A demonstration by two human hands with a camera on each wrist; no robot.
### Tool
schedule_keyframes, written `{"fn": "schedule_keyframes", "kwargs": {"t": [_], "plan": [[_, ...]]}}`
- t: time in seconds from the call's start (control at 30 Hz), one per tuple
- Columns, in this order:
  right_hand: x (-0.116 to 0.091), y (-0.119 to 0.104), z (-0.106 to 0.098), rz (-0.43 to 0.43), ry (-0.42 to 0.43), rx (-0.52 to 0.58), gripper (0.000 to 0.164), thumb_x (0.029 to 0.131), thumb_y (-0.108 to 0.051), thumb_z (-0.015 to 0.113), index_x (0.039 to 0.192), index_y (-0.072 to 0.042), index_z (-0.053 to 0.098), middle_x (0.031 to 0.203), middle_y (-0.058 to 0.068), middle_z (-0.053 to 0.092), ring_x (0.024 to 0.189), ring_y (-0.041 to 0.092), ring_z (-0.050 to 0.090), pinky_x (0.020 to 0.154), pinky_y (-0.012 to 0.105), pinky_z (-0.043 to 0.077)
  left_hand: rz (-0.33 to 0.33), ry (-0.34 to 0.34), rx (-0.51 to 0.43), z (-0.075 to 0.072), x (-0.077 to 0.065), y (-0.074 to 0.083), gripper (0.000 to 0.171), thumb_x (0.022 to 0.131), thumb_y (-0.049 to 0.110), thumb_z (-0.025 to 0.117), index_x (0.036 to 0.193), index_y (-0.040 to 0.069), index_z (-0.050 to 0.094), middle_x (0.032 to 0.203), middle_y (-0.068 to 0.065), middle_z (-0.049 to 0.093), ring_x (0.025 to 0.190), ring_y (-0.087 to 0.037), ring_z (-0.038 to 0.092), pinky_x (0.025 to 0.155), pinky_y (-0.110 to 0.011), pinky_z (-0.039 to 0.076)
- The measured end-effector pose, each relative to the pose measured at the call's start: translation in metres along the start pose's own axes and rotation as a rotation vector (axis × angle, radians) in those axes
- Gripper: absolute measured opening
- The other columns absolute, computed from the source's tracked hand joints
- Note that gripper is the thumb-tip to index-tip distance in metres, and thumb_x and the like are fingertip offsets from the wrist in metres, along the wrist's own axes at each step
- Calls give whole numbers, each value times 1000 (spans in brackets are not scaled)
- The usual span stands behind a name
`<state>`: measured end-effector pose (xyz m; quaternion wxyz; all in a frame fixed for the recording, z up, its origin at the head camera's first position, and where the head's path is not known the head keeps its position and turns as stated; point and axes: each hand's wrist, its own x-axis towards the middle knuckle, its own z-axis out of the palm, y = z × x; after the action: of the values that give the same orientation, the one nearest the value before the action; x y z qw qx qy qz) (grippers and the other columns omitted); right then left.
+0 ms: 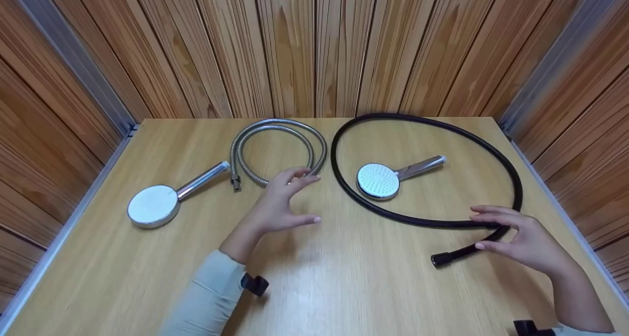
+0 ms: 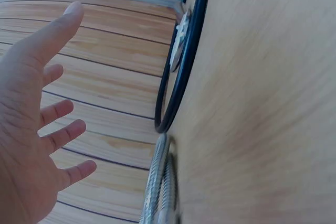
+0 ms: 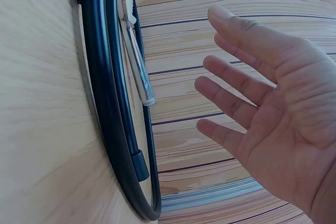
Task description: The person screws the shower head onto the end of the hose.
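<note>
My left hand [image 1: 282,203] hovers over the table near the coiled metal shower hose [image 1: 322,149], thumb and fingers spread, holding nothing. In the left wrist view that hand [image 2: 37,114] is apart from the hose. On the right, my right hand [image 1: 526,238] is held above the black shower hose [image 1: 427,223], close to its end fitting [image 1: 441,260]. The right wrist view shows this hand [image 3: 278,103] with fingers apart and a gap to the hose. Inside the black loop lies a shower head [image 1: 378,180], spray face up. Another shower head [image 1: 153,206] with a chrome handle lies at left.
The wooden table [image 1: 344,287] meets a plank-patterned back wall [image 1: 295,51] and side walls. Grey metal rails [image 1: 64,250] run along its side edges. Dark wrist mounts [image 1: 254,284] sit at both sleeves.
</note>
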<state>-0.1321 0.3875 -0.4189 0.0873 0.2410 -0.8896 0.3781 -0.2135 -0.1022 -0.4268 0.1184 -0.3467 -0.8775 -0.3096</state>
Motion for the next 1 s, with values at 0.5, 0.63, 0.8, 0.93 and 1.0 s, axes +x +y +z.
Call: {"fn": "schedule_keyframes", "kwargs": {"t": [0.5,0.63,0.8,0.93,1.0], "plan": [[0,1,3,37,-31,24,47,70,3,83,114,-7,71,130,14,61,124,-4,45,98,8,26,15,25,-90,23,19,5,66,76,42,82,132,13,60,139,-10,48,130,-24,42,105,-43,35],[2,1,5,41,-34,37,46,69,3,84,113,-6,72,128,13,62,122,-3,46,97,8,28,19,36,-106,28,23,5,65,76,42,82,129,10,62,136,-7,50,127,-23,45,104,-42,37],[3,0,7,54,-27,37,45,69,2,84,111,-10,73,126,11,63,120,-4,47,97,8,26,26,55,-116,34,31,5,63,78,43,81,128,11,62,132,-7,52,125,-20,47,103,-38,39],[2,1,8,67,-30,49,44,70,2,84,110,-10,73,124,12,63,119,-4,47,97,8,25,35,55,-144,39,36,6,61,78,39,81,128,10,62,131,-7,53,124,-19,47,103,-36,39],[2,2,9,63,-32,55,44,70,2,84,110,-9,73,124,12,63,119,-4,48,97,8,26,32,52,-157,42,39,7,59,78,37,82,127,10,63,130,-7,53,124,-19,47,103,-37,39]]}}
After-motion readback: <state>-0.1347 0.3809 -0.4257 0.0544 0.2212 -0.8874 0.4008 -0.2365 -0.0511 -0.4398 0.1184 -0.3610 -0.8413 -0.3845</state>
